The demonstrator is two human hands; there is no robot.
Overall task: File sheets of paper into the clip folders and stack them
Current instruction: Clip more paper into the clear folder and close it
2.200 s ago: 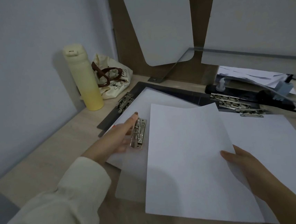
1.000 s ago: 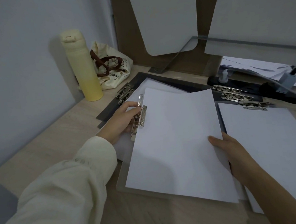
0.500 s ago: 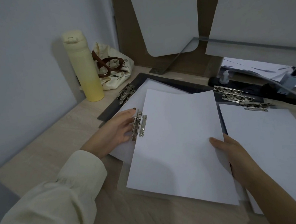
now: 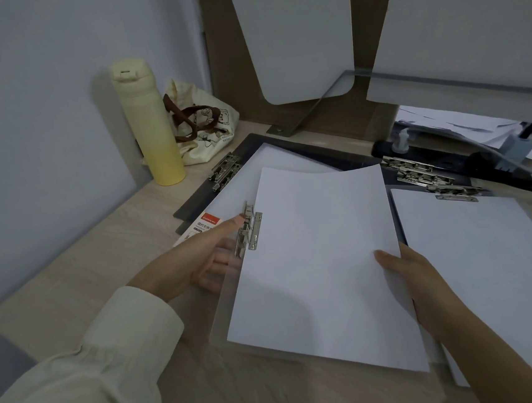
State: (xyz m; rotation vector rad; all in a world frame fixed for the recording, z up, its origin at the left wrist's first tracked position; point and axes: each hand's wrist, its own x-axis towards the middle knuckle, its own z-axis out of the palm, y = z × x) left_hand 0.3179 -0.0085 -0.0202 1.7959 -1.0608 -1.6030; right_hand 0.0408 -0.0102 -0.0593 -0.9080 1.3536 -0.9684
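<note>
A white sheet of paper [image 4: 316,261] lies on a translucent clip folder [image 4: 224,289] in the middle of the desk. Its left edge sits under the folder's metal clip [image 4: 249,230]. My left hand [image 4: 199,263] grips the folder's left edge, thumb against the clip lever. My right hand [image 4: 411,275] holds the sheet's right edge, fingers on top. Behind it lies a dark clip folder [image 4: 253,150] holding paper. To the right, several more clip folders [image 4: 424,176] are stacked, with a pile of loose sheets [image 4: 491,261] in front of them.
A yellow bottle [image 4: 146,122] and a cloth pouch [image 4: 202,126] stand at the back left by the wall. A black power strip [image 4: 449,161] and cable run along the back right. A glass shelf [image 4: 441,74] overhangs there. The desk edge [image 4: 6,320] is on the left.
The sheet went from hovering over the folder to lying on it with its left edge slid under the clip. My left hand raised the clip lever, which has since come back down.
</note>
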